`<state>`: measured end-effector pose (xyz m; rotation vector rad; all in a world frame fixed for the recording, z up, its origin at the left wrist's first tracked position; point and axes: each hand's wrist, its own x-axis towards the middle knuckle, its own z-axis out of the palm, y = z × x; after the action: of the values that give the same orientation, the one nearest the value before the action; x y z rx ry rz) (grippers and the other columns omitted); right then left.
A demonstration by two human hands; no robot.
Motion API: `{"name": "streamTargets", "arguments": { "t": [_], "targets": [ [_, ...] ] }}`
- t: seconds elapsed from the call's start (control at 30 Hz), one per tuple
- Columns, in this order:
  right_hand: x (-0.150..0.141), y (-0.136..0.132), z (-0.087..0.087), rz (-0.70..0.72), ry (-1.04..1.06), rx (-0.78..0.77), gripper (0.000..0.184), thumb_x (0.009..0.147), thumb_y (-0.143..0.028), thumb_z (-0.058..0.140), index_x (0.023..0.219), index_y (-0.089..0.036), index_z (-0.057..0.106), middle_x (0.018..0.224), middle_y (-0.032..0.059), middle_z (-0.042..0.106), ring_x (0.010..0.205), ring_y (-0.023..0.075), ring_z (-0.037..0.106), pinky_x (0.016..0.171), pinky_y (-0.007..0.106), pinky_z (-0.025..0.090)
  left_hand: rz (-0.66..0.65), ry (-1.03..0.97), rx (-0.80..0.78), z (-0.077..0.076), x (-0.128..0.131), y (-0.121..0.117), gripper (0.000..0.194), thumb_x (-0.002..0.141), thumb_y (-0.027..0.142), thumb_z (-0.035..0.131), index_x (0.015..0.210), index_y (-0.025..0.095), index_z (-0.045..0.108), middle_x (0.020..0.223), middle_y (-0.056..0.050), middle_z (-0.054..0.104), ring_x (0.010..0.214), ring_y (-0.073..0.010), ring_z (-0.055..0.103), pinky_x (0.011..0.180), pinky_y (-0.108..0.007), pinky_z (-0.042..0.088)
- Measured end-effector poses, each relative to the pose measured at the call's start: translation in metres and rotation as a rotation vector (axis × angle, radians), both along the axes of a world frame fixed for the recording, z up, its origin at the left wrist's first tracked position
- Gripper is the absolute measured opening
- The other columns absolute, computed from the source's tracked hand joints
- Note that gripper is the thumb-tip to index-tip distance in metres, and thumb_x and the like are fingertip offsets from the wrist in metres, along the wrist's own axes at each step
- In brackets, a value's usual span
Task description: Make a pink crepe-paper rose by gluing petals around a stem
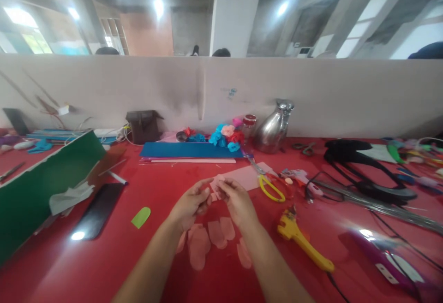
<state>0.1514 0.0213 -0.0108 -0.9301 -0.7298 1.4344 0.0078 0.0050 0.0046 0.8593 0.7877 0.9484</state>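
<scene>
Both my hands meet over the middle of the red table. My right hand (238,200) pinches a small pale pink paper petal (217,184) between thumb and fingers. On the petal's other side, my left hand (192,202) has its fingers curled together at the edge; exactly how it grips is partly hidden. Several cut pink petals (198,250) with rounded ends lie loose below my hands, some overlapping. Behind my right hand a pink paper sheet (247,177) lies flat, with the yellow-handled scissors (272,188) resting over its right end. A single green petal (140,217) lies to the left.
Right of my hands lies a yellow glue gun (305,242) with its cord, near a purple device (391,261). A phone (98,210) and a green board (51,192) are at left. Farther back are blue sheets (187,150), paper flowers (226,137) and a metal jug (275,127).
</scene>
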Motion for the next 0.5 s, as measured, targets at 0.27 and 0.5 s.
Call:
{"name": "streamTargets", "arguments": {
  "t": [0.27,0.5],
  "targets": [
    [-0.0061,-0.0058,0.0029,0.035,0.021,-0.034,0.024,0.059,-0.032,0.078,0.073,-0.018,0.065,0.076,0.0017,0.067,0.067,0.0123,0.061,0.060,0.022,0.047,0.091,0.039,0.006,-0.0087,0.0075,0.0008,0.053,0.067,0.041,0.069,0.111,0.016,0.055,0.060,0.006,0.048,0.038,-0.0010,0.030,0.041,-0.019,0.017],
    [-0.0074,-0.0047,-0.0026,0.067,0.037,-0.037,0.023,0.061,-0.031,0.077,0.076,-0.018,0.067,0.079,0.0011,0.067,0.070,0.0110,0.061,0.060,0.020,0.046,0.135,0.057,-0.003,-0.0077,0.0072,0.0010,0.052,0.064,0.040,0.071,0.107,0.013,0.058,0.054,0.007,0.046,0.036,-0.0010,0.028,0.040,-0.019,0.016]
  ]
}}
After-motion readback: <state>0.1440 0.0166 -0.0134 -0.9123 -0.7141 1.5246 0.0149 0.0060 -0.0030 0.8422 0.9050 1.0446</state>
